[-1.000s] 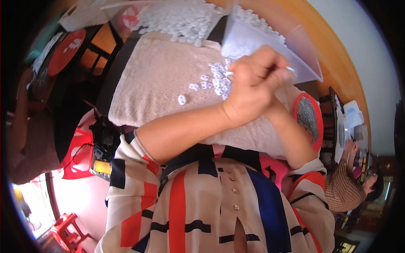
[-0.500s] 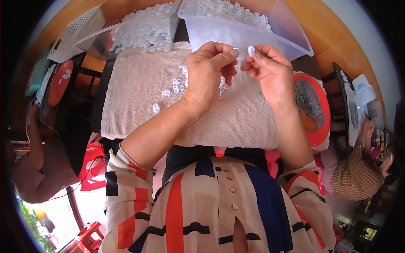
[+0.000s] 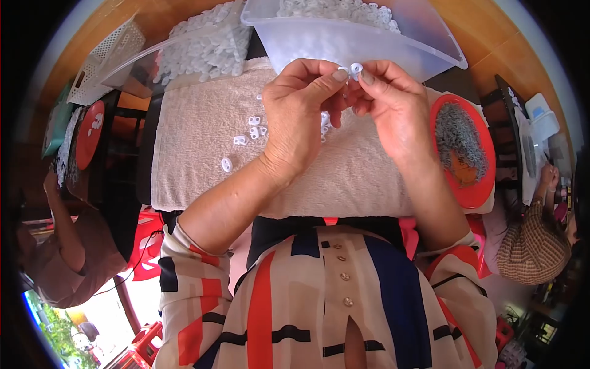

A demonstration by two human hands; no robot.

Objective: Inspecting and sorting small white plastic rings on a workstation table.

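Observation:
My left hand (image 3: 294, 117) and my right hand (image 3: 398, 114) meet fingertip to fingertip above a beige towel (image 3: 203, 117). Pinched in my right thumb and fingers is a small white oval plastic piece with holes (image 3: 356, 68). My left thumb and forefinger are closed on another tiny white part, mostly covered by the fingers; it touches or nearly touches the oval one. Several loose white pieces (image 3: 254, 132) lie on the towel left of my left wrist, one oval piece (image 3: 227, 165) nearer me. More white pieces (image 3: 325, 123) show between my hands.
Beyond the towel stand two clear bins, a left one (image 3: 132, 64) and a right one (image 3: 369, 46), heaped with white pieces. A red round tray (image 3: 482, 192) holds grey metallic bits at the right. People work at tables on both sides, near a white basket (image 3: 92, 86).
My right hand has moved left, bringing its white piece against or close to my left fingertips. The oval piece has turned, so its holes show. The whole view has shifted slightly.

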